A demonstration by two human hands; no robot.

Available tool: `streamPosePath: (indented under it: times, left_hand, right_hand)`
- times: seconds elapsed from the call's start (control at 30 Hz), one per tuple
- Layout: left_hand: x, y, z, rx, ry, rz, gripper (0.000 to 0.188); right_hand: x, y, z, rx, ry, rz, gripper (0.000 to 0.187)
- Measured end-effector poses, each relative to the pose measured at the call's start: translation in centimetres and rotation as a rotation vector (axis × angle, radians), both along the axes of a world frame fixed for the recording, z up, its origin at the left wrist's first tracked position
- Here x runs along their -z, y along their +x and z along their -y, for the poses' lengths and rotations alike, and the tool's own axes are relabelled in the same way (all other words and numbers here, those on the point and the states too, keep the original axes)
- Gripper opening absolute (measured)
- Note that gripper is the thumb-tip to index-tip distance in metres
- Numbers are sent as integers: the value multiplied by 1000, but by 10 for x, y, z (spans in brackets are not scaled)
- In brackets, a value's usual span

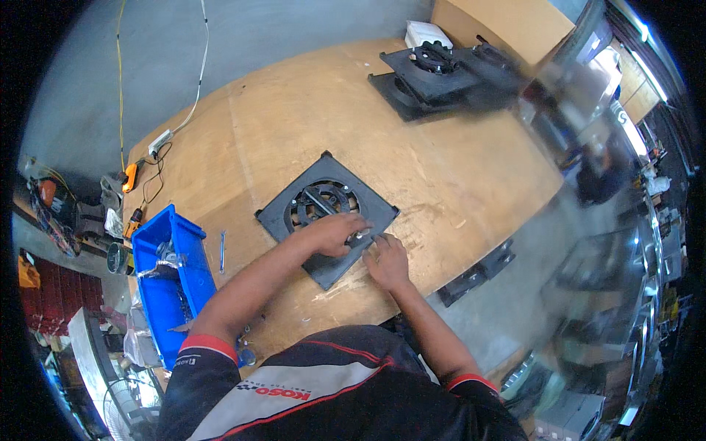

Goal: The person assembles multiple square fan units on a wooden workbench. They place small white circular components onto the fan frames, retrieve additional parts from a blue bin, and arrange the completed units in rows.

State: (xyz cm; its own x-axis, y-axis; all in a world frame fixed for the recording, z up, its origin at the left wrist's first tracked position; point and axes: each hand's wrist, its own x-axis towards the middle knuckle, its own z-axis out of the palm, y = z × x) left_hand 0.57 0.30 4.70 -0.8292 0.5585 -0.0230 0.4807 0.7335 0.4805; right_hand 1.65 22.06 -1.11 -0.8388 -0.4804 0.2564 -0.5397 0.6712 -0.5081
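Observation:
A black square frame (pixel 329 275) lies on the wooden table in front of me, turned so a corner points toward me. In its middle is a round opening with a black slotted ring and a bar (pixel 318 200) across it. My left hand (pixel 338 234) reaches over the frame's near right side, fingers curled around a small shiny metal piece whose kind I cannot make out. Close beside it, at the frame's right edge, is my right hand (pixel 386 261), its fingers bent and pinched together. What they grip, if anything, is hidden.
A blue bin (pixel 200 273) with metal parts stands at the table's left, beside a wrench (pixel 222 252). Orange power tools (pixel 133 222) and a power strip (pixel 159 142) lie behind it. More black frames (pixel 434 82) are stacked far right, near a cardboard box (pixel 507 26).

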Motion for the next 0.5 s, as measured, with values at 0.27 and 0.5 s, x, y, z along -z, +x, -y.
streamPosePath:
  times: [0.27,0.5]
  left_hand:
    - [-5,91,41,-601,274,85,60]
    - [8,178,47,-886,413,178,51]
  right_hand:
    - [-5,-10,32,54,-49,136,35]
    - [-14,-3,14,203,-123,244,38]
